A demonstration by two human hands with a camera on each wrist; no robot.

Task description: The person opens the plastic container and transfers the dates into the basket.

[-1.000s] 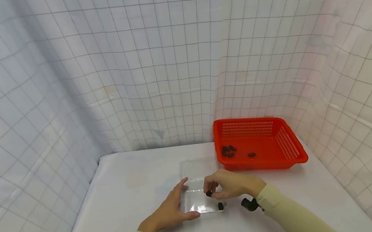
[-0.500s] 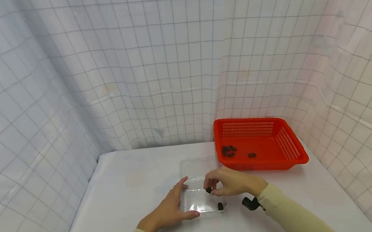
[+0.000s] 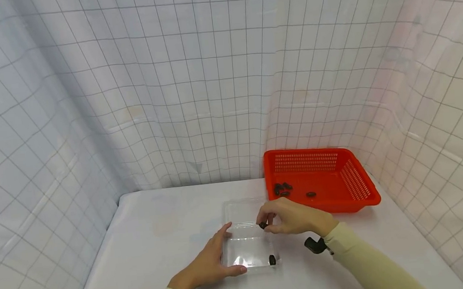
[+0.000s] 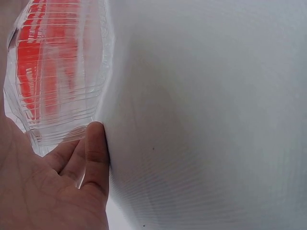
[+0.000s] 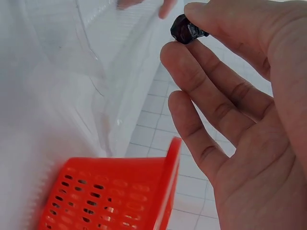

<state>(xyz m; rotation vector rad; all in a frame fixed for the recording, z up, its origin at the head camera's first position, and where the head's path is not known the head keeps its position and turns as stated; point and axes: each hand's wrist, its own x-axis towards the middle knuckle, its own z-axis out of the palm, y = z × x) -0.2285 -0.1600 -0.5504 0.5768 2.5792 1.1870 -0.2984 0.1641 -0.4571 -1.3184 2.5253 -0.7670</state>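
A clear plastic clamshell box [image 3: 248,251] lies on the table with its lid folded back toward the far side. My left hand [image 3: 206,264] rests against it, fingers spread along the left wall and thumb at the near edge. My right hand [image 3: 292,216] pinches a small dark, shiny, wrinkled date-like piece [image 5: 184,29] between thumb and fingertips, above the box near its hinge. Another dark date-like piece [image 3: 272,259] sits in the box's near right corner. In the left wrist view, the box's ribbed clear wall [image 4: 62,96] stands beside the fingers.
A red plastic basket [image 3: 325,207] with slotted walls stands at the back right, just beyond my right hand. Several dark date-like pieces [image 3: 311,194] lie in it, mostly toward its left. White gridded sheets [image 3: 210,95] hang around the table.
My right hand has lifted away from the box's near half toward the hinge and basket, still pinching the dark piece. The left hand stays at the box.
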